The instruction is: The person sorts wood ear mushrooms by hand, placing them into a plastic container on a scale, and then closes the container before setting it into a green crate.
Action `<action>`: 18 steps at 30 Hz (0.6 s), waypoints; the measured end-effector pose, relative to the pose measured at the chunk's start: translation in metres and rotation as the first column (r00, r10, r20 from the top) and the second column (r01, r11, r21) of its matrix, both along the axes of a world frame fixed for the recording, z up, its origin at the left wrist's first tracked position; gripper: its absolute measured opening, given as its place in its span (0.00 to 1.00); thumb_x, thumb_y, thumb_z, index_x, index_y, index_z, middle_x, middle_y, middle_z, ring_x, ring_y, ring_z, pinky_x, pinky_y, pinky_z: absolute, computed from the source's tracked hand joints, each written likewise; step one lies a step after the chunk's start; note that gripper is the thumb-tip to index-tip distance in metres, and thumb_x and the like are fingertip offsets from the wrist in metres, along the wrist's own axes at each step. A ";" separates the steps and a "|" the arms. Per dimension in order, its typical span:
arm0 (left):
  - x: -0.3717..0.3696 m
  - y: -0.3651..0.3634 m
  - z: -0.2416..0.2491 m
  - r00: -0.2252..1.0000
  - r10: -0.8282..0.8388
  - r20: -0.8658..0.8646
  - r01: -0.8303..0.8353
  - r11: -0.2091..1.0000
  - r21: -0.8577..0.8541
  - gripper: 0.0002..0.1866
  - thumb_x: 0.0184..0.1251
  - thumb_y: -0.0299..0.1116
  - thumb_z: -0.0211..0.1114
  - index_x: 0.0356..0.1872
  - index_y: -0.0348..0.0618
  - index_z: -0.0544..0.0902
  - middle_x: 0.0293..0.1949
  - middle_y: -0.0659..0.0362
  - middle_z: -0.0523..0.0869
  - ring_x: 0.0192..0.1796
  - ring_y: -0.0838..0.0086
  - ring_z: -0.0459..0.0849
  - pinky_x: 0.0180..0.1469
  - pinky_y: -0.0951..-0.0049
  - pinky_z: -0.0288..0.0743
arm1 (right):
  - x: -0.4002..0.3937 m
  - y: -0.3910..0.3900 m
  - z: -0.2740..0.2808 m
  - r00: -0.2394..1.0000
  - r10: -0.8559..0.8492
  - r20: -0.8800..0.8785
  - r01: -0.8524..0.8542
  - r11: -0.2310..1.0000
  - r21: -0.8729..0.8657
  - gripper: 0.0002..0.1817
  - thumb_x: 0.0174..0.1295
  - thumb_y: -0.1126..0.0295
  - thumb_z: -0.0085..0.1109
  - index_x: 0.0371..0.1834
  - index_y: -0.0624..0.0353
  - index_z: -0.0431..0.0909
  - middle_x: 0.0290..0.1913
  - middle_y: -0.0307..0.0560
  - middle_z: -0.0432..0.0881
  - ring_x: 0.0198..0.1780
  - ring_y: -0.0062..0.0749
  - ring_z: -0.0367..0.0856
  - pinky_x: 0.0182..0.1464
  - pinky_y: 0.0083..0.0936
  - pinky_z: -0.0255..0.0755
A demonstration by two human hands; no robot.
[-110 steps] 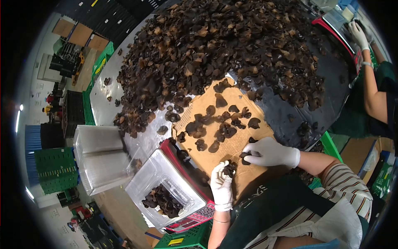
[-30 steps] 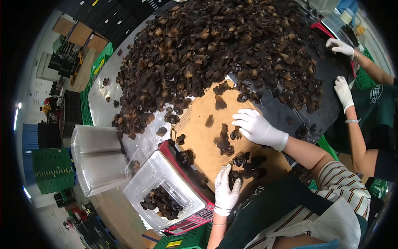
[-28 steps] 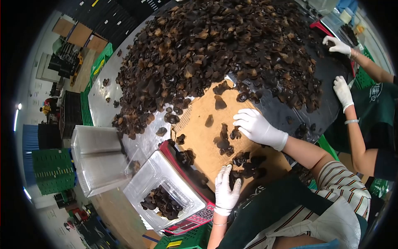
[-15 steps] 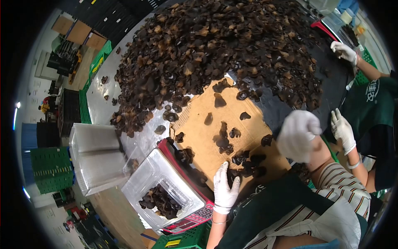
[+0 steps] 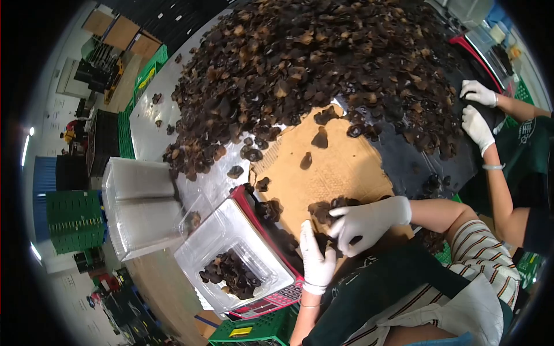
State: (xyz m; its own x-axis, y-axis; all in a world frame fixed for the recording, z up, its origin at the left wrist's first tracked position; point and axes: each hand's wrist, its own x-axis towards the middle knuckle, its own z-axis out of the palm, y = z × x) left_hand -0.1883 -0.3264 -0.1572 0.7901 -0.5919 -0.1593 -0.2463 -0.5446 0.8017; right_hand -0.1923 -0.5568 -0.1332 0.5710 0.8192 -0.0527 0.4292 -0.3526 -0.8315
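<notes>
Both of my hands wear white gloves and meet over a small heap of dark wood ear mushrooms (image 5: 321, 212) on a cardboard sheet (image 5: 346, 167). My left hand (image 5: 317, 259) is upright at the heap's near left side, fingers stretched and thumb apart, touching the pieces. From the right, my right hand (image 5: 369, 226) reaches across with its fingers curled around some of them; part of what it grips is hidden. Left of my hands, a clear plastic tray (image 5: 193, 256) with wood ears in it sits on a red scale (image 5: 271, 300).
A large pile of wood ears (image 5: 311, 63) covers the far side of the metal table (image 5: 147, 130). Stacked clear trays (image 5: 141, 210) stand at the left. A green crate (image 5: 254, 328) is below the scale. A co-worker's gloved hands (image 5: 478, 118) are at the right, near another scale (image 5: 482, 55).
My right hand has swung left from the cardboard's right edge to the heap. Scattered pieces on the cardboard are now gathered between my hands. The co-worker's hands have come closer together.
</notes>
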 end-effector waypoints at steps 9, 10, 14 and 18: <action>-0.001 -0.005 0.005 0.972 -0.185 0.145 0.171 0.980 0.104 0.42 0.46 0.17 0.56 0.71 0.33 0.63 0.67 0.40 0.69 0.68 0.45 0.65 0.74 0.55 0.56 | 0.120 0.054 -0.045 0.514 -0.655 0.553 0.580 0.741 0.338 0.16 0.57 0.58 0.63 0.45 0.53 0.80 0.53 0.45 0.77 0.58 0.39 0.71 0.54 0.37 0.66; 0.000 -0.004 0.005 0.973 -0.185 0.138 0.172 0.980 0.103 0.41 0.46 0.18 0.56 0.71 0.33 0.63 0.67 0.40 0.68 0.69 0.46 0.65 0.74 0.55 0.56 | 0.131 0.068 -0.056 0.437 -0.634 0.638 0.570 0.744 0.349 0.17 0.56 0.58 0.64 0.45 0.52 0.80 0.54 0.47 0.75 0.58 0.40 0.70 0.56 0.37 0.65; 0.000 -0.001 0.006 0.982 -0.151 0.115 0.144 0.987 0.064 0.38 0.50 0.18 0.57 0.70 0.33 0.63 0.67 0.39 0.69 0.70 0.46 0.66 0.74 0.56 0.57 | 0.129 0.073 -0.069 0.677 -0.438 0.591 0.490 0.868 0.081 0.16 0.52 0.58 0.63 0.42 0.52 0.79 0.47 0.46 0.75 0.53 0.39 0.70 0.54 0.36 0.65; -0.003 0.001 0.015 0.994 -0.099 0.048 0.099 0.995 -0.002 0.35 0.54 0.19 0.58 0.69 0.32 0.65 0.65 0.37 0.69 0.69 0.46 0.67 0.73 0.56 0.59 | 0.079 0.023 -0.041 0.827 -0.339 0.449 0.361 0.932 0.037 0.06 0.52 0.64 0.61 0.31 0.51 0.78 0.36 0.39 0.77 0.44 0.35 0.74 0.47 0.32 0.68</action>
State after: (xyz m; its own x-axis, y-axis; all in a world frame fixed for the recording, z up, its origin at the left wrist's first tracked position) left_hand -0.1915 -0.3258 -0.1418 0.7343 -0.6682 -0.1197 -0.3372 -0.5120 0.7900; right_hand -0.1136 -0.5341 -0.1740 0.7909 0.5629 0.2401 0.5859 -0.5833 -0.5626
